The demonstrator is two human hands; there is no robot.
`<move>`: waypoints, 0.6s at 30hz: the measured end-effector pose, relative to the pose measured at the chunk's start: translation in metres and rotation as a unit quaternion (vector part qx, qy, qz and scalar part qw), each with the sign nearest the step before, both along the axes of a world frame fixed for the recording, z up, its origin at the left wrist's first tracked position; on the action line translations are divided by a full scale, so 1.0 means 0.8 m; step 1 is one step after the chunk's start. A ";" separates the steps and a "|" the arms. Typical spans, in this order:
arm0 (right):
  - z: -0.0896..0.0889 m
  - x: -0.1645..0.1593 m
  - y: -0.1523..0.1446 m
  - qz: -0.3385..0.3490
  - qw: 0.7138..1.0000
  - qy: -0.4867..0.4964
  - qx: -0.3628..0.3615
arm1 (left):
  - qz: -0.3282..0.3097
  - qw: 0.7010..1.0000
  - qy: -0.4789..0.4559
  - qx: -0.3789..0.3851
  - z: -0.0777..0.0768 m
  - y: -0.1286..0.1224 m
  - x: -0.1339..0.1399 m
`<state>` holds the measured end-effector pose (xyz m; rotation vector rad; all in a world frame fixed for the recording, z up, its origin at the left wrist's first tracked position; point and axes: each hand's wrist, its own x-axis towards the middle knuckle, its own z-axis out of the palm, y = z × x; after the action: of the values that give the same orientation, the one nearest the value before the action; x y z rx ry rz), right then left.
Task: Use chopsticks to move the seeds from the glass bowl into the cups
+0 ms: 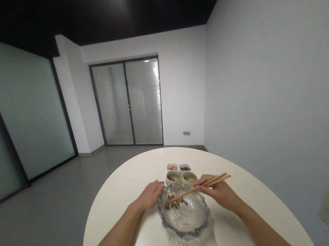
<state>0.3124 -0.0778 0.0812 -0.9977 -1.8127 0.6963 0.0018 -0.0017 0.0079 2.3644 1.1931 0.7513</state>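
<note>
A clear glass bowl [187,227] with a scalloped rim stands near the front of the table. Several small brown striped pieces [174,204] lie in its far left part; their kind is too small to make out. My right hand [217,193] is closed around a pair of wooden chopsticks [220,178], whose tips reach down among those pieces. Whether the tips pinch one, I cannot tell. At the bowl's far left rim rests my left hand [151,195], its fingers stretched out and holding nothing.
Behind the bowl stand two beige round cups, the left one [169,178] and the right one [194,175]. Farther back are two small white dishes, one with pale nuts [172,167], one with dark pieces [185,168]. The round white table [116,197] nears a wall at right.
</note>
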 end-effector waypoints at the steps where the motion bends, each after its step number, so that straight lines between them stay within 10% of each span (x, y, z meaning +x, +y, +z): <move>1: 0.001 -0.001 -0.001 0.005 1.000 -0.003 -0.002 | -0.003 1.000 0.000 0.001 0.000 0.000 0.000; 18: -0.003 -0.021 -0.004 0.004 0.999 0.008 -0.032 | 0.000 1.000 -0.004 0.003 0.004 -0.002 0.004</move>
<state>0.2958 -0.0807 0.0789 -1.0247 -1.7919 0.7687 0.0049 -0.0033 0.0109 2.3643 1.1887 0.7653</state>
